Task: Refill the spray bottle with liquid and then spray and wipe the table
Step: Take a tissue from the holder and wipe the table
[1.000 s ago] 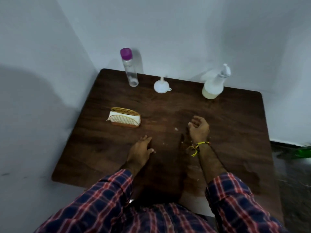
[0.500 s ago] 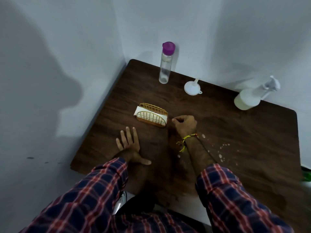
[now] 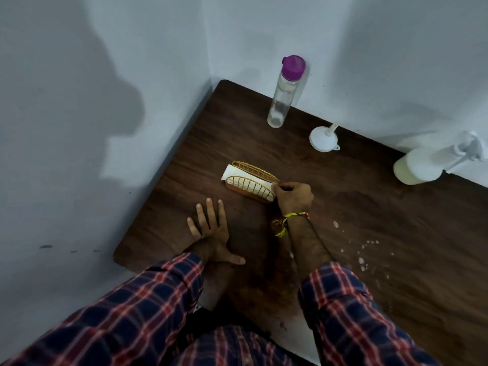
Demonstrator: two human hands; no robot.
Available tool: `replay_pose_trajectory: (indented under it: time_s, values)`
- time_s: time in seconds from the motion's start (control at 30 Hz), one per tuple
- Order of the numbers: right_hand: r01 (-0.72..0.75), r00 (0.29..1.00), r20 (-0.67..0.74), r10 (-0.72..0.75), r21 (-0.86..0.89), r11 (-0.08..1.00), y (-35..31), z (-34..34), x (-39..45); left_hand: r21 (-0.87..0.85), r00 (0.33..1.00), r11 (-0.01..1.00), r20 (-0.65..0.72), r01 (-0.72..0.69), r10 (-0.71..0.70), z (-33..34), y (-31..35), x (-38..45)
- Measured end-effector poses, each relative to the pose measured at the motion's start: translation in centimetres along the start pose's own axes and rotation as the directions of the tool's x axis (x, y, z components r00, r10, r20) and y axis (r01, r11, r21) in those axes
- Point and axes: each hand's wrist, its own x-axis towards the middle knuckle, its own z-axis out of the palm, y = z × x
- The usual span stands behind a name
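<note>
Room: pale walls meet behind the dark wooden table [image 3: 369, 207].
Left hand [image 3: 211, 233]: yours lies flat, fingers spread.
Right hand [image 3: 293, 198]: yours pinches a napkin [image 3: 260, 187] in the napkin holder [image 3: 250, 180].
Spray bottle [image 3: 427, 165]: far right edge, droplets [image 3: 361, 260] nearer you.

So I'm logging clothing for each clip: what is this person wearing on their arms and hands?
Both arms wear a plaid shirt in navy, red and white, with the left sleeve and right sleeve pushed up to mid-forearm. The left hand and right hand are bare, with no gloves. A yellow thread band with a knotted tail and a dark strand circles the right wrist.
</note>
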Motion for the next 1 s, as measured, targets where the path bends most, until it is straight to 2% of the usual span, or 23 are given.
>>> replay_pose_trajectory:
  time_s: [0.33, 0.5, 0.6, 0.67, 0.8, 0.87, 1.0]
  values:
    - [-0.045, 0.999, -0.002, 0.045, -0.049, 0.998, -0.6, 0.4, -0.2, 0.0, 1.0, 1.0, 0.023, -0.009, 0.009, -0.4, -0.1, -0.3]
    - [0.002, 1.0, -0.017, -0.002, -0.023, 1.0, -0.8, 0.1, -0.8, -0.008, 0.999, 1.0, 0.033, -0.01, 0.01, -0.5, -0.1, -0.4]
    - [0.102, 0.995, -0.002, -0.102, -0.007, 0.995, -1.2, -0.6, -1.4, -0.017, 0.999, 1.0, 0.035, -0.018, 0.018, -0.6, -0.1, -0.5]
    - [0.223, 0.974, 0.048, -0.222, 0.0, 0.975, -1.4, -0.9, -1.8, -0.022, 0.999, 0.999, 0.034, -0.025, 0.026, -0.6, 0.0, -0.6]
    - [0.5, 0.865, 0.009, -0.501, 0.069, 0.864, -1.6, -1.1, -2.7, -0.023, 1.0, 0.999, 0.011, -0.028, 0.028, -0.5, -0.1, -0.7]
    - [0.549, 0.834, -0.024, -0.552, 0.14, 0.824, -1.7, -1.2, -3.1, -0.03, 0.999, 0.999, 0.006, -0.032, 0.032, -0.5, -0.1, -0.7]
    - [0.568, 0.814, -0.093, -0.574, 0.335, 0.752, -2.5, -1.5, -3.6, -0.028, 1.0, 0.999, 0.002, -0.031, 0.031, -0.5, -0.1, -0.8]
